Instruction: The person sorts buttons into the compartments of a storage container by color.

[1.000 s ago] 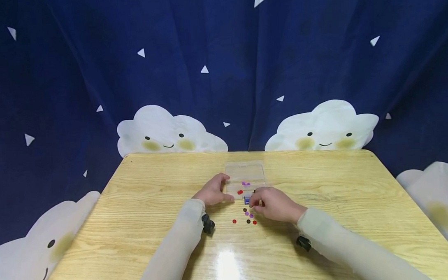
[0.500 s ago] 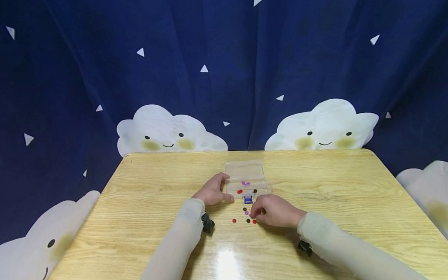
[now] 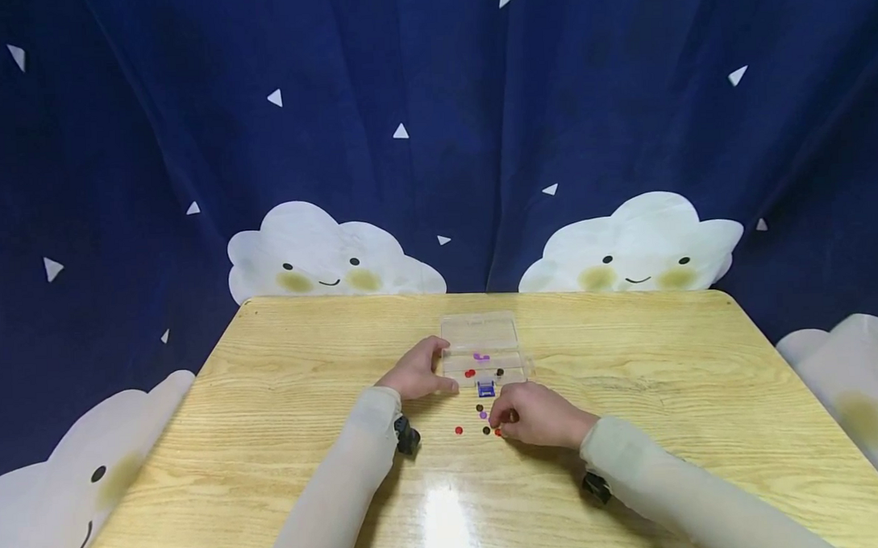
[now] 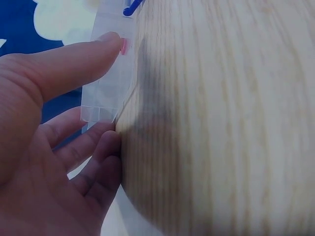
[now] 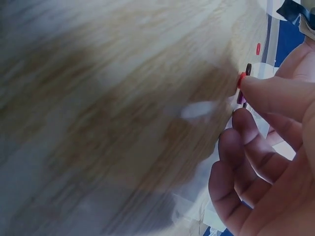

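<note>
Looking down from the head, a clear box [image 3: 506, 359] sits on the bench [image 3: 325, 342], its lid [image 3: 477, 329] laid back, probably to leave the compartments reachable. Purple discs [image 3: 481, 357] lie in its rear part; red discs [image 3: 470, 374] and a black disc [image 3: 500, 373] sit apart in the front row, suggesting sorting by colour. A blue piece [image 3: 486, 389], perhaps the catch, is at the near edge. Loose red, black and purple discs [image 3: 483, 415] lie in front, near the right hand [image 3: 537, 416]. The left hand [image 3: 418, 370] is spread about the box's left end, likely to stop it sliding.

From the left wrist, that hand's thumb reaches along the box's near side, fingers loosely bent around the corner, unclenched.

From the right wrist, the thumb tip is right at a red disc, fingers bent; whether anything is pinched, I cannot tell.
</note>
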`<state>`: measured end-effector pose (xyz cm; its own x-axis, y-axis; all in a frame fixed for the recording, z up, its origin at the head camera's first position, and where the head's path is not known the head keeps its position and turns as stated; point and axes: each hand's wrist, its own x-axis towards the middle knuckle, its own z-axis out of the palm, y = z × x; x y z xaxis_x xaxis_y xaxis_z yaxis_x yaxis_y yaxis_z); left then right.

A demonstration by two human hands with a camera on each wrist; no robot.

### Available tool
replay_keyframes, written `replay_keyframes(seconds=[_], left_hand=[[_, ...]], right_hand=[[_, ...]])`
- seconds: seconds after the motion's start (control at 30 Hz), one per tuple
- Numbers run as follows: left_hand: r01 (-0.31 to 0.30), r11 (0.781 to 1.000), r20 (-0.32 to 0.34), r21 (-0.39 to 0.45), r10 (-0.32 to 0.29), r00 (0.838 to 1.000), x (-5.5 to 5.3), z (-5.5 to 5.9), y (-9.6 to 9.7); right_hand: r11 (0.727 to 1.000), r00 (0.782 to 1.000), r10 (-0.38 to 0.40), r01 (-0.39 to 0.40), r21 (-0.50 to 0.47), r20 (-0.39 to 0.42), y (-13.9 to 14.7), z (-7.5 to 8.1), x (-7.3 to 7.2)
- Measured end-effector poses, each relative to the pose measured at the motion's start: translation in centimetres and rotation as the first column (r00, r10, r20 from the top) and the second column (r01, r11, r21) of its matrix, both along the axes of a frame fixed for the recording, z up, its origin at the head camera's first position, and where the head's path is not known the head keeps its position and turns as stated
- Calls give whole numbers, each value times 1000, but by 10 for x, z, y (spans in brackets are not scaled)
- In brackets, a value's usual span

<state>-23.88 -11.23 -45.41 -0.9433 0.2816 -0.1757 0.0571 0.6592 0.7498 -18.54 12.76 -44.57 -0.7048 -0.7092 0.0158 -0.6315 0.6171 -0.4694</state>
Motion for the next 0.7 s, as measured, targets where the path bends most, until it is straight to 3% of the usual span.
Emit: replay_keyframes(seconds=[0.7], left_hand=[[15,1000,-12,2,-15,1000,-2,-2,-1]], right_hand=[[1000,999,-8,9,8,-40,-3,-4,1]])
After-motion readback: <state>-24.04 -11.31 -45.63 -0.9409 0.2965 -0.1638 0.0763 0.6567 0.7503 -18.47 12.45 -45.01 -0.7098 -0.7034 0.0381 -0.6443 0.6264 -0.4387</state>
